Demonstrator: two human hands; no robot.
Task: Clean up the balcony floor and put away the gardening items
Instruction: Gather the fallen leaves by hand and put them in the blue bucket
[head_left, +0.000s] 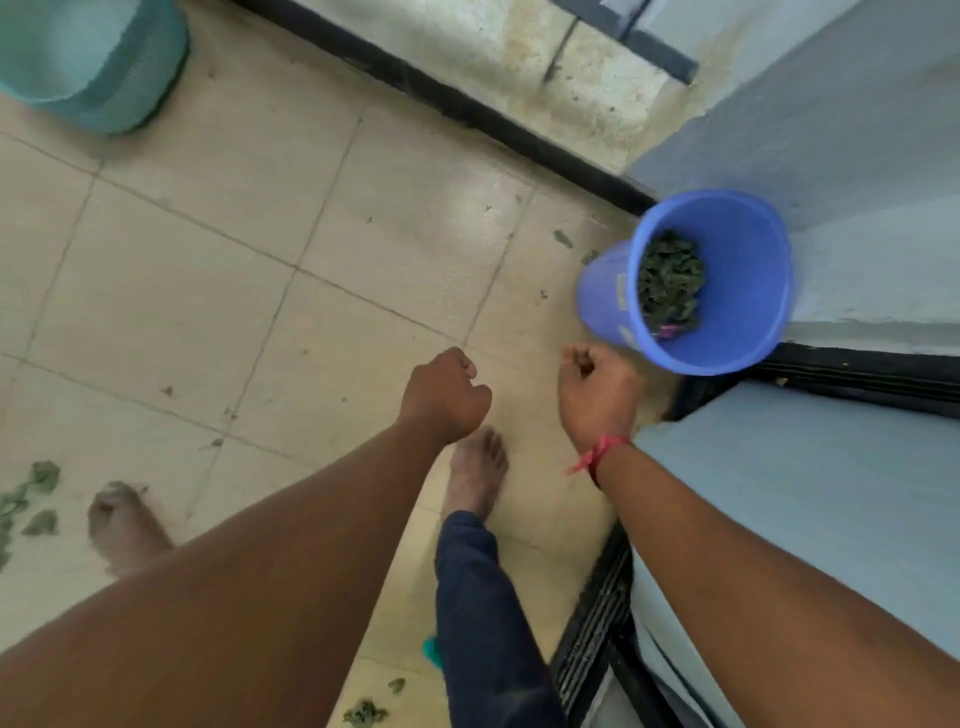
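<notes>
The left hand (447, 397) is a fist with nothing in it, mid-frame. The right hand (597, 389) curls round some dark bits (583, 359), just beside the blue bucket (748, 291) at the right, which has leaves (670, 280) inside. Loose leaves (44, 475) lie on the floor (208, 260), lower left.

The person is wearing a red thread (597, 457) tied around the right wrist, its loose ends sticking out beside the knot. Both forearms (260, 571) are showing bare up to the frame's edge. A dark navy trouser leg (483, 597) is covering one leg down to the ankle. Both feet (475, 473) are going bare and looking dusty.
</notes>
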